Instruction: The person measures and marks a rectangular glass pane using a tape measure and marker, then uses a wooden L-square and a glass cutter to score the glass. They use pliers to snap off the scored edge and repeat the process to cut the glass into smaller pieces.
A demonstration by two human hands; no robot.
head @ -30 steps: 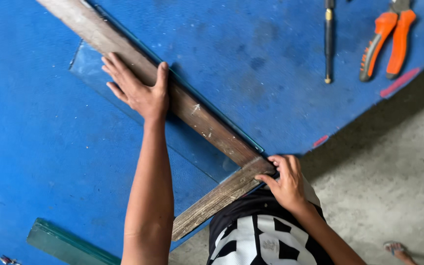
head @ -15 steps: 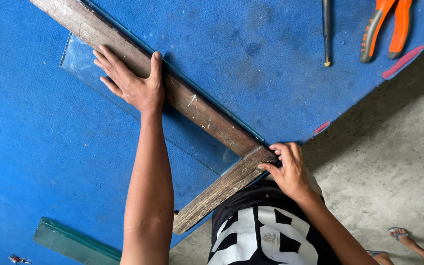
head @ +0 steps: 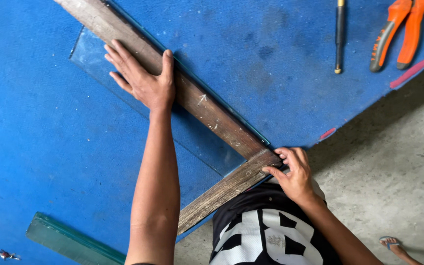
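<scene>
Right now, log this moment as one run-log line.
left hand: flat on wooden T-square | right hand: grips its corner | glass sheet: under square, on blue table

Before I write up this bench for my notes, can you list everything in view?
Wooden square: one, brown, two arms joined at the table's near edge.
Glass sheet: one, clear, flat under the square.
Glass strips: a stack, greenish, lower left.
Pliers: one, orange handles, top right.
Slim tool: one, black and yellow, left of the pliers.
Table: one, blue covering.
Floor: grey concrete, right.
Left hand: flat on the long arm.
Right hand: at the square's corner.
</scene>
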